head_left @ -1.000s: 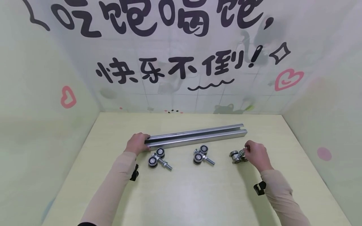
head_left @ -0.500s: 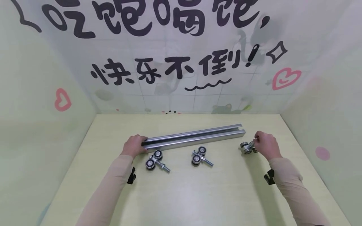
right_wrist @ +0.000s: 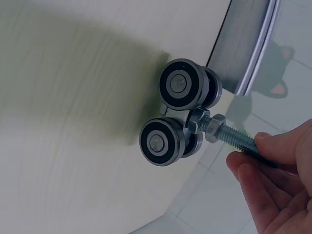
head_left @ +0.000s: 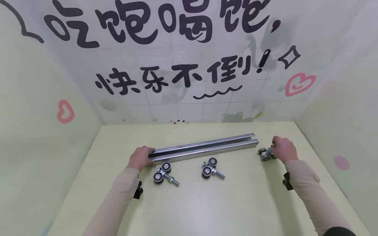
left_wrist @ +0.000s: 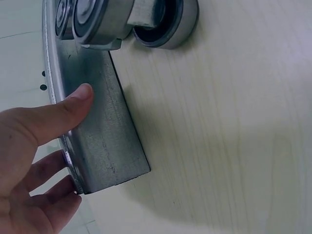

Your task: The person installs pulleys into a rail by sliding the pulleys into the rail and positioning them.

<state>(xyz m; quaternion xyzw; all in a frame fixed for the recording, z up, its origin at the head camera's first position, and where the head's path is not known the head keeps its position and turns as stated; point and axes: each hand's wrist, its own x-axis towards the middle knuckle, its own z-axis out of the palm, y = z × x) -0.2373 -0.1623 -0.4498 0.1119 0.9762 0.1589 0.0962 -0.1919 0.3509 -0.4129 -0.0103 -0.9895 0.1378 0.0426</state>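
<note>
My left hand [head_left: 140, 158] grips the left end of a metal channel rail [head_left: 203, 147] that lies slanted on the table. In the left wrist view the thumb presses on the rail's side wall [left_wrist: 105, 122], with the fingers curled behind its edge. My right hand [head_left: 284, 149] pinches the threaded bolt of a roller trolley [head_left: 264, 154] between thumb and fingertips, just beyond the rail's right end. The right wrist view shows this trolley's wheels [right_wrist: 180, 84] and two nuts on its bolt [right_wrist: 239, 138]. Two more roller trolleys, a left one [head_left: 162, 172] and a middle one [head_left: 209, 167], lie in front of the rail.
The pale wooden table [head_left: 189, 209] carries everything. A printed back wall [head_left: 183, 108] with large lettering stands behind the rail, and side walls bound the table on the left [head_left: 35, 157] and right [head_left: 348, 131].
My right hand has moved right and slightly away with the roller trolley, past the rail's right end. The left hand keeps its hold on the rail. The head view has shifted a little.
</note>
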